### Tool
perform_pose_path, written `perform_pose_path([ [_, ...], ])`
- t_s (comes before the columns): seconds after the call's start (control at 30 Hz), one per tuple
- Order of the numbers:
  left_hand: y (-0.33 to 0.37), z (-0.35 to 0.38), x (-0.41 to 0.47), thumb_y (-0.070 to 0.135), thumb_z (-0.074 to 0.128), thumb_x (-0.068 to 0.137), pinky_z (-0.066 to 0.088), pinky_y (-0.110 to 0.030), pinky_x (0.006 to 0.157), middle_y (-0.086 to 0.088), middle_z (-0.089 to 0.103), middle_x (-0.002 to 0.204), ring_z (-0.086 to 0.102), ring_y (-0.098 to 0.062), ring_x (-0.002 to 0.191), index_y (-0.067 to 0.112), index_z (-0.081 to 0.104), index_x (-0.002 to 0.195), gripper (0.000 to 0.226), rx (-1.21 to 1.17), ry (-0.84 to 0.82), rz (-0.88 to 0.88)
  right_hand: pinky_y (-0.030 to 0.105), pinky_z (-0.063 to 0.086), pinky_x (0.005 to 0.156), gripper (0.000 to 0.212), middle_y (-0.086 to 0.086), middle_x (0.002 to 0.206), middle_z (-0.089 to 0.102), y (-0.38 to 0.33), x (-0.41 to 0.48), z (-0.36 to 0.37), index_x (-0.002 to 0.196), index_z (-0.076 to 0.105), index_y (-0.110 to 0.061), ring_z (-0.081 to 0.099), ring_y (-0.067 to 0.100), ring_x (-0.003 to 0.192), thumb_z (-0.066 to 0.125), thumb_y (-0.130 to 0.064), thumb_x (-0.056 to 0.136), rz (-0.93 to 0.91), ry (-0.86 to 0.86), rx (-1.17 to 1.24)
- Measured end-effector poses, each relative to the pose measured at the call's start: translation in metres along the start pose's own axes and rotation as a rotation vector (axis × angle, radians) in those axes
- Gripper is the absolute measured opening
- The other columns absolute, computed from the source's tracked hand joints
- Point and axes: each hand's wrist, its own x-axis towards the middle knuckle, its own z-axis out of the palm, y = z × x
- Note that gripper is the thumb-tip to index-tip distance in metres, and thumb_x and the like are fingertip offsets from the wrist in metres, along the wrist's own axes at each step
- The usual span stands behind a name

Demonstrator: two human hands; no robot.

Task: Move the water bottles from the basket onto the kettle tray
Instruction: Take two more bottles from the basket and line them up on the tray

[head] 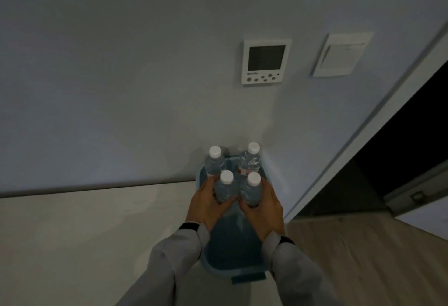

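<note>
Grey sleeves [169,264] reach forward over the blue basket [232,252], which sits on the desk [84,228] by the wall. Our left hand [206,206] is wrapped around the near left bottle [224,189]; our right hand [263,206] is wrapped around the near right bottle [251,190]. Both stand upright, caps toward us, so we judge the lift should go straight up along their long axis. Two far bottles [214,161] [251,158] wait just behind, one nearer each hand. We cannot see the kettle tray.
</note>
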Motion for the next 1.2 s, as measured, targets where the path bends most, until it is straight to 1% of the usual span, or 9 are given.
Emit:
perform_pose_path([
  [0.17,0.003,-0.007,-0.002,0.054,0.082,0.067,0.049,-0.015,0.089,0.015,0.065,0.116,0.063,-0.006,0.105,0.042,0.050,0.123,0.066,-0.031,0.020,-0.001,0.037,0.049,0.103,0.074,0.000,0.133,0.062,0.004,0.005,-0.007,0.139,0.039,-0.035,0.060,0.024,0.121,0.077,-0.045,0.076,0.001,-0.006,-0.035],
  [0.27,0.013,-0.018,-0.007,0.057,0.082,0.063,0.045,-0.001,0.079,0.020,0.065,0.110,0.061,0.012,0.095,0.042,0.051,0.123,0.069,-0.050,0.047,0.007,0.029,0.046,0.099,0.076,0.001,0.131,0.063,-0.002,0.005,-0.016,0.139,0.040,-0.033,0.061,0.024,0.119,0.077,-0.048,0.075,-0.052,-0.014,-0.053],
  [0.33,0.023,-0.029,-0.012,0.061,0.080,0.061,0.046,-0.001,0.077,0.030,0.062,0.105,0.060,0.018,0.092,0.052,0.049,0.117,0.065,-0.060,0.088,0.035,0.023,0.043,0.097,0.078,-0.002,0.132,0.063,-0.011,0.004,-0.025,0.140,0.039,-0.032,0.061,0.020,0.119,0.076,-0.053,0.074,-0.101,-0.022,-0.051],
  [0.5,0.050,-0.063,-0.032,0.061,0.081,0.062,0.056,-0.015,0.077,0.031,0.066,0.103,0.066,0.007,0.089,0.050,0.054,0.112,0.058,-0.076,0.212,0.110,-0.005,0.032,0.080,0.067,-0.040,0.109,0.056,-0.058,-0.005,-0.055,0.122,0.030,-0.069,0.052,-0.015,0.100,0.071,-0.067,0.069,-0.277,-0.008,-0.004],
  [0.6,0.064,-0.093,-0.051,0.060,0.080,0.062,0.056,-0.015,0.077,0.029,0.067,0.104,0.065,0.008,0.090,0.043,0.055,0.115,0.061,-0.061,0.292,0.146,-0.011,0.033,0.069,0.063,-0.058,0.094,0.049,-0.097,-0.017,-0.065,0.114,0.032,-0.075,0.049,-0.031,0.088,0.068,-0.079,0.062,-0.369,-0.052,0.008],
  [0.77,0.067,-0.160,-0.098,0.048,0.084,0.065,0.060,-0.025,0.079,0.027,0.067,0.102,0.065,0.008,0.090,0.045,0.056,0.111,0.054,-0.001,0.416,0.175,-0.007,0.036,0.074,0.062,-0.028,0.099,0.063,-0.144,-0.055,-0.053,0.124,0.046,-0.053,0.053,-0.010,0.092,0.081,-0.045,0.073,-0.568,-0.057,-0.016],
  [0.87,0.059,-0.206,-0.136,0.050,0.084,0.064,0.060,-0.029,0.077,0.020,0.071,0.100,0.066,0.005,0.087,0.038,0.059,0.113,0.056,0.015,0.501,0.165,0.007,0.044,0.081,0.064,-0.027,0.103,0.064,-0.171,-0.082,-0.032,0.117,0.039,-0.067,0.058,-0.006,0.092,0.080,-0.047,0.073,-0.621,-0.133,0.015],
  [1.03,0.025,-0.294,-0.217,0.057,0.080,0.063,0.061,-0.027,0.074,0.021,0.071,0.097,0.066,0.005,0.087,0.039,0.058,0.115,0.060,0.066,0.622,0.146,0.024,0.055,0.082,0.064,-0.016,0.107,0.071,-0.220,-0.147,0.031,0.126,0.051,-0.040,0.068,0.006,0.096,0.082,-0.048,0.070,-0.686,-0.186,0.028],
  [1.2,-0.025,-0.384,-0.305,0.057,0.079,0.063,0.061,-0.034,0.073,0.016,0.072,0.096,0.067,-0.001,0.085,0.037,0.058,0.118,0.062,0.116,0.707,0.110,0.035,0.058,0.082,0.064,-0.008,0.101,0.073,-0.281,-0.233,0.114,0.124,0.054,-0.035,0.070,0.015,0.091,0.082,-0.050,0.068,-0.743,-0.232,0.018],
])
